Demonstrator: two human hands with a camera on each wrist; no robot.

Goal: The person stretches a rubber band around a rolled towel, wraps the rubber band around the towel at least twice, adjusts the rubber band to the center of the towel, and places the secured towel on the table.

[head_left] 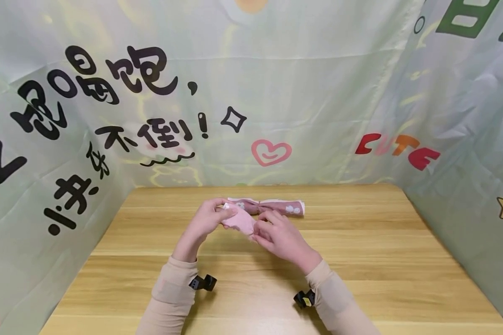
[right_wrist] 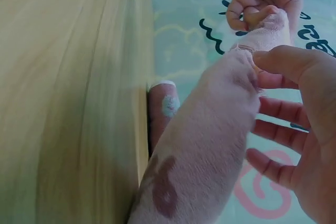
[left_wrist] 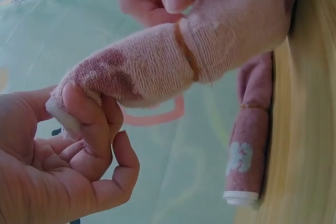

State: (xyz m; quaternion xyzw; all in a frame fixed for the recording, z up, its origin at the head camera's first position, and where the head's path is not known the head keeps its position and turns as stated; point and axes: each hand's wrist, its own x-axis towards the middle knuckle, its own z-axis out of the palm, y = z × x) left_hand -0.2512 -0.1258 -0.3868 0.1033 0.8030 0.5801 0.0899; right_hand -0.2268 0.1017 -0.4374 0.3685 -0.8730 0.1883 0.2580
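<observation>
A pale pink rolled towel [left_wrist: 152, 66] with darker mauve patches is held above the table between both hands. An orange-brown rubber band [left_wrist: 187, 51] circles it partway along. My left hand [head_left: 207, 217] pinches one end between thumb and fingers, and a white edge pokes out there. Close to the band, my right hand [head_left: 282, 236] pinches the towel with thumb and index finger; in the right wrist view its other fingers [right_wrist: 281, 135] spread loosely alongside. Behind lies a second towel roll [head_left: 285, 207], mauve with pale prints, cinched at its middle by a similar band [left_wrist: 254, 106].
The wooden table [head_left: 381, 260] stretches beneath both arms. Printed fabric [head_left: 318, 102] hangs behind it and along both sides. A small black device is strapped to each sleeved forearm [head_left: 173, 284].
</observation>
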